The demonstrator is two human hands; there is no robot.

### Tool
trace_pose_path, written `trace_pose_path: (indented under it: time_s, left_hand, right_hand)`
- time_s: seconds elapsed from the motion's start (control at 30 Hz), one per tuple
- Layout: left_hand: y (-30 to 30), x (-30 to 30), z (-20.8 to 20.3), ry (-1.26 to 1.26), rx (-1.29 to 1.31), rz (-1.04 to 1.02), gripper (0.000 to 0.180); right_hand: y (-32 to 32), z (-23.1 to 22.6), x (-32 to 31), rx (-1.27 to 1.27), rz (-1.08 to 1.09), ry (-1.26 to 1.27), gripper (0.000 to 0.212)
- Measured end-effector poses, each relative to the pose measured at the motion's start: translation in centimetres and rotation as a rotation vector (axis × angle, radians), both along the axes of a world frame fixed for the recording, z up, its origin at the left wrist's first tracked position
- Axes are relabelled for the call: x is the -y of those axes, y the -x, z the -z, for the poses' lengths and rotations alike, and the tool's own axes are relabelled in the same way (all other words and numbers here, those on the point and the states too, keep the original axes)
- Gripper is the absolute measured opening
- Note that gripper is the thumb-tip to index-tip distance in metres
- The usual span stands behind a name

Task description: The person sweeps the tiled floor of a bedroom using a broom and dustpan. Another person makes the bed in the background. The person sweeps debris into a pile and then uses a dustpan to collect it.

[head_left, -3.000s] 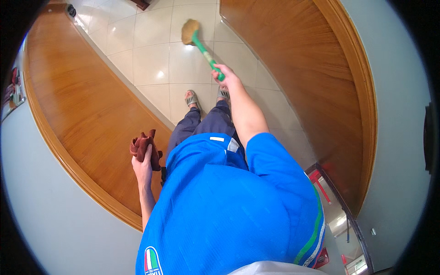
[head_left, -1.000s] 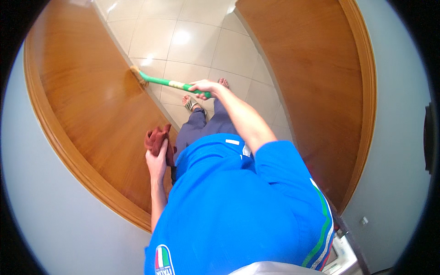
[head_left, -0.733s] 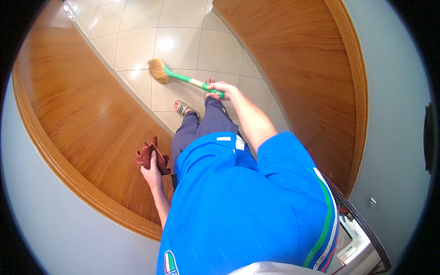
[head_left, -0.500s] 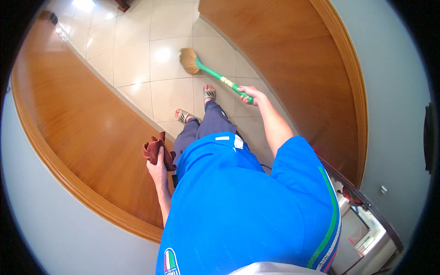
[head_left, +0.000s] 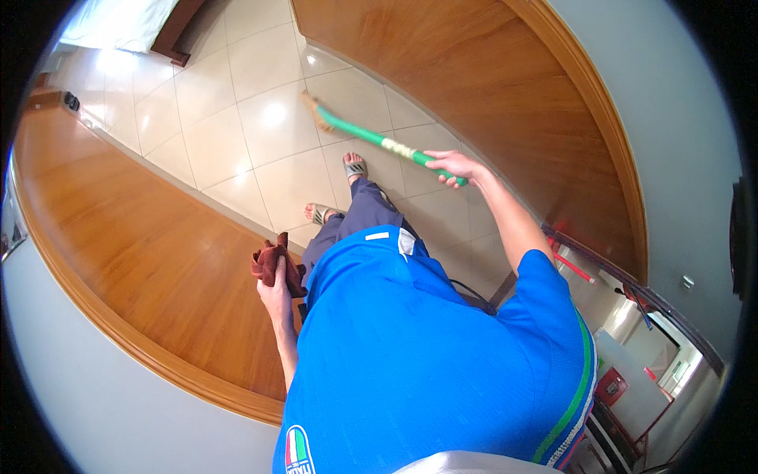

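My right hand (head_left: 452, 167) is wrapped round the green handle of a short broom (head_left: 371, 136), close to its end. The handle slants away to the upper left, and the straw-coloured bristles at its far end are over the tiled floor (head_left: 260, 118); they look narrow, seen edge-on and a little blurred. Whether they touch the tiles I cannot tell. Near my left hip, my left hand (head_left: 275, 294) grips a crumpled brown-red cloth (head_left: 278, 265), which bulges above the fingers and hides some of them.
Wood panels flank me, the left panel (head_left: 150, 268) and the right panel (head_left: 489, 79). My sandalled feet (head_left: 354, 166) stand on the tiles between them. Far left is a dark wooden furniture leg (head_left: 174, 35) beside a white sheet. Behind me at lower right, a dark rail (head_left: 671, 312) borders assorted items.
My right hand has moved right and slightly back, drawing the broom with it. The broom head has turned from broad to edge-on. My left hand keeps its hold on the cloth.
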State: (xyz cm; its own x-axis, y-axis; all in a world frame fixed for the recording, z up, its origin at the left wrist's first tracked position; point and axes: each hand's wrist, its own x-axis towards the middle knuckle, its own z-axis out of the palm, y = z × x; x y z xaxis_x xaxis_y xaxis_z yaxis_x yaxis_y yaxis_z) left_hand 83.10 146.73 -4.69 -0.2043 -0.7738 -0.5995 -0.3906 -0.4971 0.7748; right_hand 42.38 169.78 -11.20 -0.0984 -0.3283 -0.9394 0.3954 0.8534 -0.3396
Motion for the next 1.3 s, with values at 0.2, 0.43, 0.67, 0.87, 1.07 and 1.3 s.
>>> trace_pose_path:
  time_s: [0.2,0.43,0.67,0.87,1.07,1.3]
  left_hand:
    - [1.3,-0.4,-2.3,-0.011,0.008,0.019,0.034]
    - [2.8,-0.8,-3.4,0.096,0.144,-0.007,0.034]
    - [2.1,0.1,-3.0,0.028,0.046,0.019,0.037]
    - [3.2,0.1,-4.2,0.174,-0.01,0.139,0.039]
    - [2.8,0.5,-6.2,0.207,-0.058,0.303,0.038]
    - [1.8,3.2,-5.8,0.258,0.012,0.477,0.038]
  right_hand:
    - [-4.7,6.3,4.5,0.149,-0.147,0.032,0.058]
    - [3.2,15.2,4.3,0.139,-0.062,-0.079,0.041]
    - [6.6,9.2,2.9,-0.075,0.097,-0.052,0.047]
    - [2.1,3.1,1.7,-0.194,-0.029,0.118,0.058]
    - [-6.5,4.0,3.5,0.053,0.011,0.285,0.059]
    - [-13.1,2.0,2.3,-0.222,-0.221,0.218,0.058]
